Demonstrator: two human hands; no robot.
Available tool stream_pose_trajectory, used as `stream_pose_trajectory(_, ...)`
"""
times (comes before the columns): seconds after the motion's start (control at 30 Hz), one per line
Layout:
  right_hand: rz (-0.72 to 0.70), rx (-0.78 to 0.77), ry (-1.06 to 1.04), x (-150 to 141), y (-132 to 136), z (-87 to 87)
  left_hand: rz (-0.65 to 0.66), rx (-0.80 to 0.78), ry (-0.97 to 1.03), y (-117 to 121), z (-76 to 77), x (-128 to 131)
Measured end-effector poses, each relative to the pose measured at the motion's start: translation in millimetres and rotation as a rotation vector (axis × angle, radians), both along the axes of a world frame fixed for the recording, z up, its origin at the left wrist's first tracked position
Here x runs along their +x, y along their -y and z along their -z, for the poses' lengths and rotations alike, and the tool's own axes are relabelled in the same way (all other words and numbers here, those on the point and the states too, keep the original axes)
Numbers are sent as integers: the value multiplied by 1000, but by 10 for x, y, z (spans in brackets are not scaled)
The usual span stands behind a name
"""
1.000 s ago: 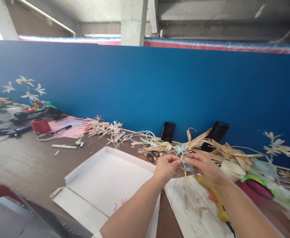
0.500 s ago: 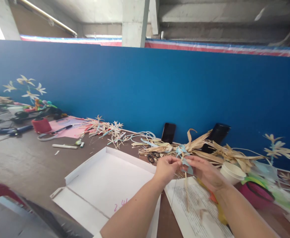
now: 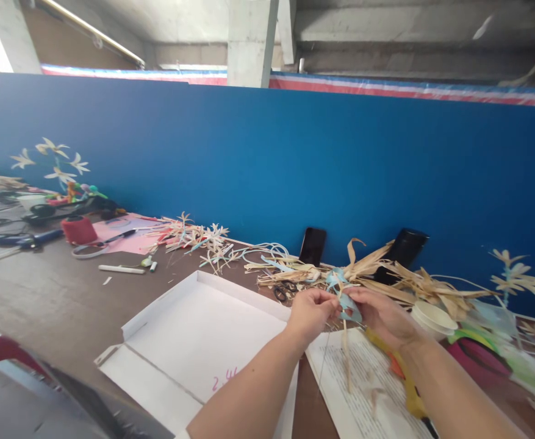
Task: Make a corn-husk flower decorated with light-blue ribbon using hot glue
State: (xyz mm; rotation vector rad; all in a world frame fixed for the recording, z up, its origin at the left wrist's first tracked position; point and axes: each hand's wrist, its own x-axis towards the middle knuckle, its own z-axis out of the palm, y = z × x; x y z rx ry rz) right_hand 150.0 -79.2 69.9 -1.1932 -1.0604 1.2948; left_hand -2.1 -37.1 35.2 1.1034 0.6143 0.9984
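My left hand (image 3: pixel 310 316) is closed in a pinch around the top of a thin straw-coloured strip (image 3: pixel 346 360), which hangs down over the printed sheet (image 3: pixel 335 372). Facing it, my right hand (image 3: pixel 386 317) has its fingers bent against a light blue strip (image 3: pixel 350 310), at the same spot. The fingertips of both hands almost meet there, partly hiding how the two strips join. Just behind them lie another blue piece (image 3: pixel 335 277) and dried husks (image 3: pixel 372 265). Black-handled scissors (image 3: pixel 285 291) rest behind my left hand.
An open white box (image 3: pixel 194 335) lies left of the sheet. A yellow glue gun (image 3: pixel 411 390) is partly under my right forearm. White cups (image 3: pixel 434 320) and a magenta roll (image 3: pixel 477 360) stand at right. A phone (image 3: pixel 313 246) leans on the blue partition (image 3: pixel 267 158).
Both hands stay together at the strips, with only small finger shifts. The light blue strip has turned and shows more of its flat side. The view has shifted slightly.
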Motion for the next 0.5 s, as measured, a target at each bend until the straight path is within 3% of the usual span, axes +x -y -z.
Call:
stream_pose_trajectory(0.17,-24,-40,108,-55,37,-109,-10,-4,-2,2,-22,0)
stream_pose_trajectory(0.5,91,-45,203,-162,2,-96,-97,16,-10,-10,-9,-3)
